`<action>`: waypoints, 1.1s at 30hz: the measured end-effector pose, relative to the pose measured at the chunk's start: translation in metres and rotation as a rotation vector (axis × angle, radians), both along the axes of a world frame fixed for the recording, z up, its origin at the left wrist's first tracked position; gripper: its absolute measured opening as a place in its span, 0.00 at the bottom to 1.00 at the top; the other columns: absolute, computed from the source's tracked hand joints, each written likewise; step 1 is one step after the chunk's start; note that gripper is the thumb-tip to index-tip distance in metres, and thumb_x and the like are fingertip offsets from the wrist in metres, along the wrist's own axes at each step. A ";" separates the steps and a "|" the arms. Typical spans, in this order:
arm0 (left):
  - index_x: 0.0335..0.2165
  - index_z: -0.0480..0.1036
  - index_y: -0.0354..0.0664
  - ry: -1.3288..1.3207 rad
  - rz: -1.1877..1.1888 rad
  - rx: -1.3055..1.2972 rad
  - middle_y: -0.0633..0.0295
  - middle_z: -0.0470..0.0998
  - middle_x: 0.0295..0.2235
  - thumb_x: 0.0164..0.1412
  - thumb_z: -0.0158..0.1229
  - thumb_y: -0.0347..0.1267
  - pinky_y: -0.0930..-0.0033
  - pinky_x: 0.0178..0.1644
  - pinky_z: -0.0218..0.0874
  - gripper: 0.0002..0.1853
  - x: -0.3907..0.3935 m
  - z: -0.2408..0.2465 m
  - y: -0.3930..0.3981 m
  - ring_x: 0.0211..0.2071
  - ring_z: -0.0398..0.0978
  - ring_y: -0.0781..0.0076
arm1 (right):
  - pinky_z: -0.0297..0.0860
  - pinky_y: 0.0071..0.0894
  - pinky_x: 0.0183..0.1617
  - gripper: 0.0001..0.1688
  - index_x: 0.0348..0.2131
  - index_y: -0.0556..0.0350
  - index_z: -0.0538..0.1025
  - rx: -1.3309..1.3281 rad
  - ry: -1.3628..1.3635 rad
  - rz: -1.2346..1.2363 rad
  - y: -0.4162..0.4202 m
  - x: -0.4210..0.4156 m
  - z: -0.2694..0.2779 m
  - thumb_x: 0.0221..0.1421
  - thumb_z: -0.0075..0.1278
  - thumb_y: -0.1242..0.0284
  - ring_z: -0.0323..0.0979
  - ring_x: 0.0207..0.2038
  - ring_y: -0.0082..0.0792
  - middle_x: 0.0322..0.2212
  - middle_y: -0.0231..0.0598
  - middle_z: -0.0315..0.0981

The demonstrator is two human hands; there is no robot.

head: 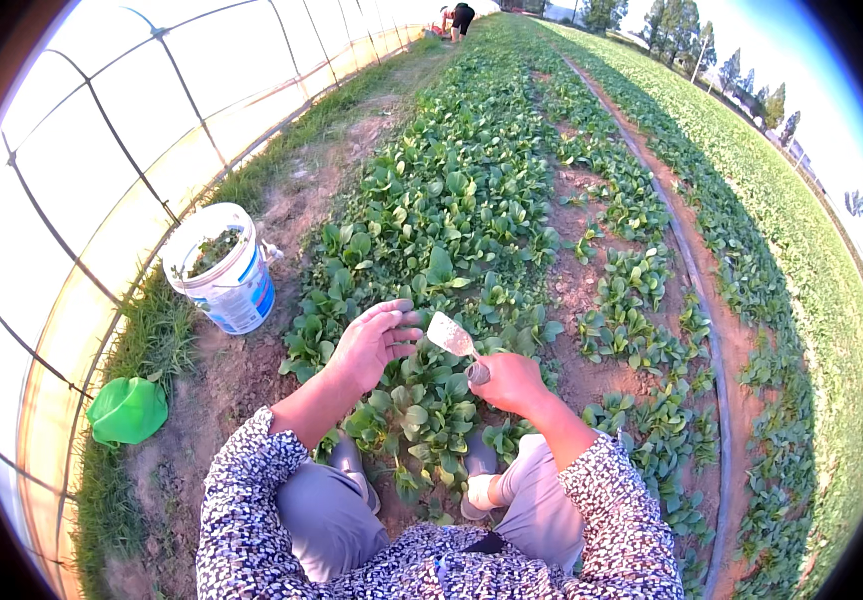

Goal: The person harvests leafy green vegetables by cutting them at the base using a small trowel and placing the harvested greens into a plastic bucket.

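My right hand point(510, 382) is closed around the handle of a small hand trowel point(451, 335). Its soil-dusted blade points up and to the left, above the leaves. To its left, my left hand point(377, 341) is held palm inward with the fingers spread and nothing in them; its fingertips look dark with dirt. A dense bed of leafy greens point(440, 266) spreads out in front of me and beneath both hands. More of the plants stand between my two shoes point(352, 466).
A white plastic bucket point(247, 300) with plant matter inside stands on bare soil at left. Nearer lies a bright green plastic container point(127, 410). A plastic-covered greenhouse frame point(112, 127) borders the left. A drip hose point(690, 262) runs along the right. Far ahead, a person point(460, 21) bends over.
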State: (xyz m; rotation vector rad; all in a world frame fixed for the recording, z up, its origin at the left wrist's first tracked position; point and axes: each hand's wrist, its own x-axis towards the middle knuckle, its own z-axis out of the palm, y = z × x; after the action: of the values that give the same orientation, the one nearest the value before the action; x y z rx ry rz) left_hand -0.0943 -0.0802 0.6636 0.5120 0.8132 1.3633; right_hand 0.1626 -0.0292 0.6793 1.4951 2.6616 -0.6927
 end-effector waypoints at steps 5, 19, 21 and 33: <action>0.51 0.69 0.40 -0.014 -0.099 0.052 0.61 0.78 0.42 0.66 0.49 0.30 0.69 0.40 0.71 0.16 0.078 0.058 -0.050 0.37 0.78 0.71 | 0.69 0.36 0.30 0.19 0.35 0.53 0.79 -0.044 0.582 -0.404 0.008 0.047 -0.010 0.46 0.60 0.59 0.76 0.25 0.36 0.22 0.36 0.76; 0.53 0.67 0.42 0.220 0.347 -0.096 0.61 0.77 0.43 0.63 0.51 0.32 0.71 0.36 0.69 0.20 0.072 0.009 -0.076 0.34 0.77 0.73 | 0.62 0.31 0.23 0.12 0.26 0.45 0.68 -0.424 1.918 -1.231 -0.026 0.208 -0.019 0.50 0.58 0.68 0.64 0.19 0.29 0.20 0.29 0.64; 0.55 0.66 0.41 0.512 0.321 -0.115 0.61 0.76 0.44 0.61 0.53 0.33 0.71 0.36 0.68 0.23 0.076 -0.003 -0.071 0.34 0.77 0.74 | 0.62 0.32 0.23 0.13 0.26 0.46 0.68 -0.413 1.860 -1.303 -0.034 0.210 -0.016 0.48 0.60 0.68 0.64 0.20 0.29 0.20 0.29 0.63; 0.54 0.66 0.48 1.633 -0.010 0.673 0.56 0.67 0.56 0.45 0.65 0.43 0.46 0.63 0.49 0.36 0.183 -0.039 -0.062 0.60 0.60 0.54 | 0.69 0.27 0.25 0.28 0.45 0.59 0.72 -0.570 0.866 -0.263 -0.109 0.081 0.025 0.52 0.59 0.57 0.73 0.23 0.27 0.26 0.36 0.74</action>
State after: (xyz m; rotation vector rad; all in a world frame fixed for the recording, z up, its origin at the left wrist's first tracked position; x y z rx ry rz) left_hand 0.0889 -0.1417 0.6245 2.2890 1.5627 0.9594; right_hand 0.2440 -0.1384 0.7043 1.5915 2.3003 -2.3212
